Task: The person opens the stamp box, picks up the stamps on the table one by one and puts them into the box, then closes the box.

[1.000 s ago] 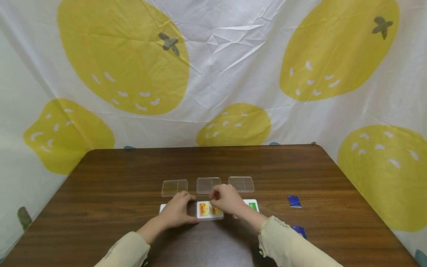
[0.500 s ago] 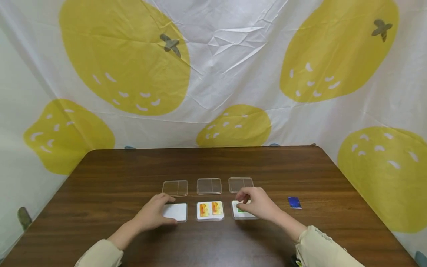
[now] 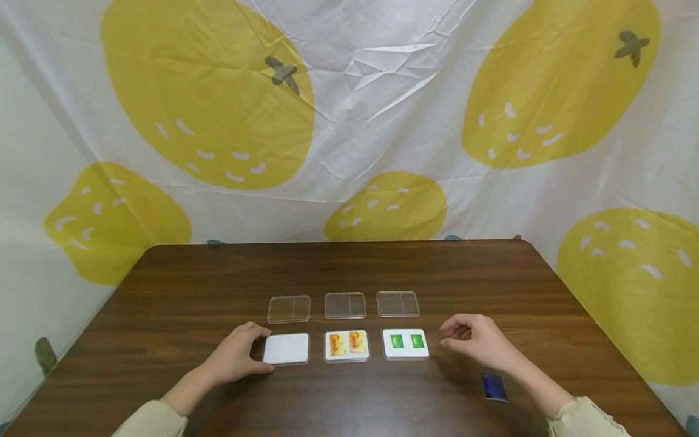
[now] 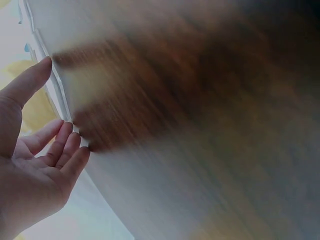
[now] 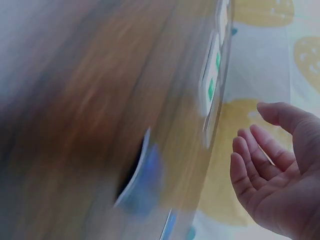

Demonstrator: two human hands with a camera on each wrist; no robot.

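My left hand holds the left end of a shallow clear case with a blank white insert, thumb at its near corner and fingers at its far corner. To the right lies a case with two orange-yellow packets. Beyond it sits a case with two green packets. My right hand hovers right of the green case with loosely bent fingers and holds nothing. A dark blue packet lies on the table below the right forearm. In the right wrist view, the blue packet looks blurred.
Behind the cases, three clear lids, left, middle and right, lie in a row. They rest on a dark wood table. A fruit-printed white cloth hangs past its far edge.
My left hand has gone from the middle case to the left case. The right hand has moved right, away from the middle case and past the green one, uncovering it.
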